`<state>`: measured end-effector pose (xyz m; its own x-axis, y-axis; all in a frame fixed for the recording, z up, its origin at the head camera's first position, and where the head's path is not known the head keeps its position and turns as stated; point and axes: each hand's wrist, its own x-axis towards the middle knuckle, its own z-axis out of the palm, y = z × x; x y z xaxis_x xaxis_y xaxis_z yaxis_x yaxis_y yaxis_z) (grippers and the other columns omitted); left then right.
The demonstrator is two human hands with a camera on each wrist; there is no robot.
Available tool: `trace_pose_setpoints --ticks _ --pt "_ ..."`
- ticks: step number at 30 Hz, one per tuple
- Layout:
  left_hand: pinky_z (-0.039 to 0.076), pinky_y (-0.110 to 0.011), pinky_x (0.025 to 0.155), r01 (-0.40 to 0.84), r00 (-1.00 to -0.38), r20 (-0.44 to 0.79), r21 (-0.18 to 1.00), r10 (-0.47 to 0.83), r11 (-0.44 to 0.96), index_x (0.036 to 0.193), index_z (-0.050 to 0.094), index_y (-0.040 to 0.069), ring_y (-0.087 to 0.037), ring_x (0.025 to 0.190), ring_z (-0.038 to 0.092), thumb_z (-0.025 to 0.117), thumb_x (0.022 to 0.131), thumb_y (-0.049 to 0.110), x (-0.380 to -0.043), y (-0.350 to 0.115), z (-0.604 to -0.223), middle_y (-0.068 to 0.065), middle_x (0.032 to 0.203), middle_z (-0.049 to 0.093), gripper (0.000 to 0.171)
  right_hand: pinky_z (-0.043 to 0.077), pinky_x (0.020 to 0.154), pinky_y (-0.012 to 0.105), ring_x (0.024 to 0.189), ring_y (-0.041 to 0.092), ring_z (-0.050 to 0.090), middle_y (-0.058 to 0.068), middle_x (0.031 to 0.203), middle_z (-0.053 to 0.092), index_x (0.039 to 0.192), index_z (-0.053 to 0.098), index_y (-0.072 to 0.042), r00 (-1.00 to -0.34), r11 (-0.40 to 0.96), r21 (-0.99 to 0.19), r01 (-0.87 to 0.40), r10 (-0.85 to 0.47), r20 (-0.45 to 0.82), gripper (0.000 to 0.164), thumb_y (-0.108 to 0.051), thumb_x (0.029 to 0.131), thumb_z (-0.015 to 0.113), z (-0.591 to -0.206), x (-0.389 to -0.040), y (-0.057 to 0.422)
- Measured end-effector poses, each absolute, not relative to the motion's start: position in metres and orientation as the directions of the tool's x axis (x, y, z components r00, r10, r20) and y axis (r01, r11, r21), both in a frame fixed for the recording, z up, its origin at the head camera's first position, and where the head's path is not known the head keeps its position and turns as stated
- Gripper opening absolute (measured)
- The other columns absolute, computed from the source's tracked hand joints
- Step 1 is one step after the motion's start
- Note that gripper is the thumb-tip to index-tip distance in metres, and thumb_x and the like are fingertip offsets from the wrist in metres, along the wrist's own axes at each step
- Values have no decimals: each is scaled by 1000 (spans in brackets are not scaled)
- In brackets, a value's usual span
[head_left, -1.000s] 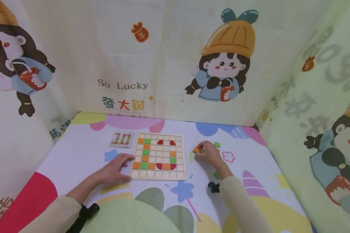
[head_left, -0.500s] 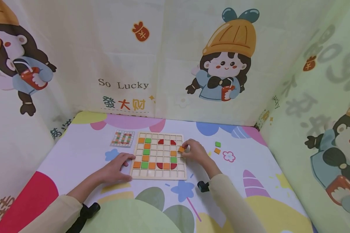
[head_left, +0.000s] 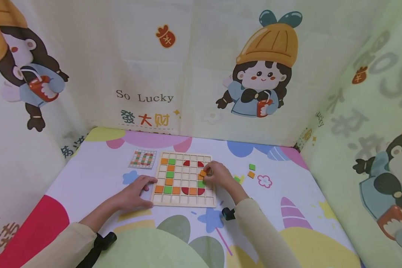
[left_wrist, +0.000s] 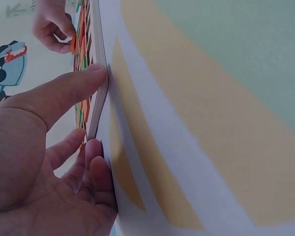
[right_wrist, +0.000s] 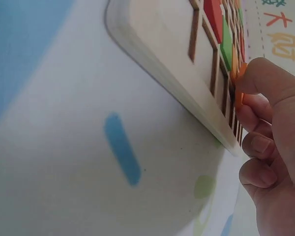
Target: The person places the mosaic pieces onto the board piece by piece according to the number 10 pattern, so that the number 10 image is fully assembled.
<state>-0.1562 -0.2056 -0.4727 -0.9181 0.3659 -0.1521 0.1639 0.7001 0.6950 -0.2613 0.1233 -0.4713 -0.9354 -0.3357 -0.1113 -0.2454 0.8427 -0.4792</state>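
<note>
A wooden grid board [head_left: 184, 203] lies on the table, with orange and green square tiles and red rounded tiles in several cells. My right hand [head_left: 220, 176] pinches an orange square tile [head_left: 203, 173] between thumb and fingertips, over the right part of the board. In the right wrist view that orange tile [right_wrist: 240, 88] stands tilted at the grid, its other fingers curled beneath. My left hand [head_left: 134, 194] rests at the board's left side, fingers relaxed and spread. Its thumb [left_wrist: 83, 81] touches the board's edge in the left wrist view.
A small pattern card [head_left: 143, 159] lies beyond my left hand, left of the board. To the right lie a loose green tile [head_left: 252, 167], an orange tile [head_left: 251, 174] and another green tile [head_left: 237, 179] near my right wrist. Printed cloth walls [head_left: 201, 74] enclose the table.
My right hand has carried the orange tile leftward from the table on the right to over the board's right columns. My left hand has stayed at the board's left edge.
</note>
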Motion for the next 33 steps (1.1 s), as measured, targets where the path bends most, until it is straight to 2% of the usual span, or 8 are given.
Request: trace_pose_setpoints --ticks 8,12,20,26,33 --pt "41 -31 82 160 -920 -154 691 361 705 139 44 15 -17 104 42 83 75 28 -157 -205 -472 -4 124 44 76 49 88 35 96 18 52 -2 98 61 94 67 -17 -921 821 -519 -239 -361 -147 19 -21 78 76 -469 -260 120" --pt "42 -31 82 161 -919 -157 687 362 708 139 44 15 -17 104 42 83 75 28 -157 -205 -471 -4 124 44 76 48 90 35 97 18 52 -2 98 61 97 67 -16 -910 817 -507 -275 -392 -137 19 -21 80 75 -466 -259 114" --pt "42 -33 84 153 -920 -162 690 358 707 139 44 16 -17 104 42 83 74 29 -156 -204 -472 -3 123 44 76 49 83 28 88 14 53 -2 94 62 97 68 -14 -875 800 -456 -391 -477 -86 19 -20 81 74 -464 -259 96" --pt "42 -34 85 148 -919 -167 693 357 705 139 44 16 -18 105 42 83 75 29 -156 -203 -472 -4 125 44 77 48 82 28 88 14 54 -4 98 62 103 70 -16 -865 790 -478 -384 -488 -113 22 -21 82 73 -465 -259 83" --pt "42 -35 85 144 -919 -168 698 356 702 139 44 16 -18 105 43 83 74 29 -157 -204 -472 -4 126 43 77 48 91 31 95 12 54 -7 99 64 105 71 -19 -860 794 -469 -388 -495 -127 22 -26 84 75 -466 -259 75"
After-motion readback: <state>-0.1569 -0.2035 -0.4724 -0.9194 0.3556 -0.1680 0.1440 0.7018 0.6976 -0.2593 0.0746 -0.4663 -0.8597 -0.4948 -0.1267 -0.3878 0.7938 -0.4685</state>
